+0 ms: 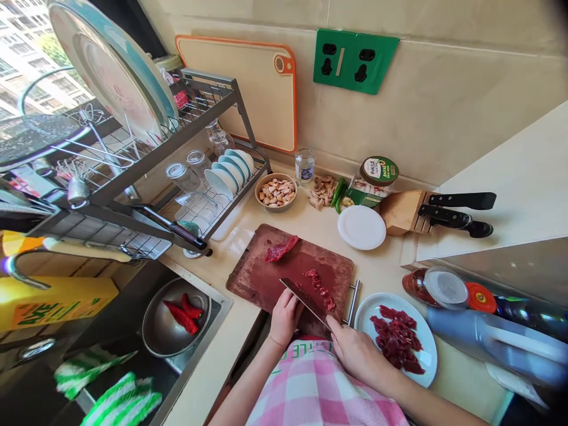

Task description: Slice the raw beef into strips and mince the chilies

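The right hand is closed round the handle of a kitchen knife; the left hand bunches at the blade's tip, whether pinching I can't tell. Just beyond the blade, red meat strips lie on the chopping board. Between the forearms, the apron reads "TLE" in green; beyond the right hand, a tub's label defeats my eyes.

A kitchen is recognised: a sink is set into the counter, plates are kept in a dish rack, and knives are held in a wooden block.
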Available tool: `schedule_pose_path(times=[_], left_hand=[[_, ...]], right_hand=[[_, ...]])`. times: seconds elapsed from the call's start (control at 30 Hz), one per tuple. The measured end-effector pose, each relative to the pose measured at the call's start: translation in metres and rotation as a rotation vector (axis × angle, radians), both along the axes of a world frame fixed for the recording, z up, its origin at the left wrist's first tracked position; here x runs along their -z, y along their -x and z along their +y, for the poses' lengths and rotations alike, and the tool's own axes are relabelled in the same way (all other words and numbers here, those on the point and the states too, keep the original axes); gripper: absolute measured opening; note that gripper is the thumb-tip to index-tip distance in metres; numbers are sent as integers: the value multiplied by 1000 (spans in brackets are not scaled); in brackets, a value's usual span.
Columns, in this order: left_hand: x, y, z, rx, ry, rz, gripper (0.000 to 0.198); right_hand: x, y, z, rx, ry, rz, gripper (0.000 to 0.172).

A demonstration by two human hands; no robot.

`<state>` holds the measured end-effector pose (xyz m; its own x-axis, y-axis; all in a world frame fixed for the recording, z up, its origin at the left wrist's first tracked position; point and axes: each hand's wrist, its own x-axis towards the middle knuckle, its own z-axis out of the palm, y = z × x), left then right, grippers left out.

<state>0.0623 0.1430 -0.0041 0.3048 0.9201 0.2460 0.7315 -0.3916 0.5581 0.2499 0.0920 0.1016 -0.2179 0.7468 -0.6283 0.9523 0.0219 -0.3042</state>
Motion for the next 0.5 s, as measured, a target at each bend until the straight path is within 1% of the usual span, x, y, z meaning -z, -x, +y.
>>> schedule_pose_path(times=[0.17,0.23,0.33,0.4,0.43,0.5], left_hand=[[0,2,1,22,5,-12,19],[2,3,1,11,7,-21,19],[3,3,0,-10,16,-33,20],[3,3,0,-2,24,-31,21],[2,3,0,5,25,-28,21],[0,3,0,11,19,-28,21]], right_hand=[[4,-15,-12,-14,56,0,45],[9,-7,-6,-18,60,-21,43],[19,20,17,-3,-25,-50,39],[24,32,29,-3,-83,-57,35],[25,33,32,-2,-98,-50,33],[26,25,26,12,-91,-8,30]])
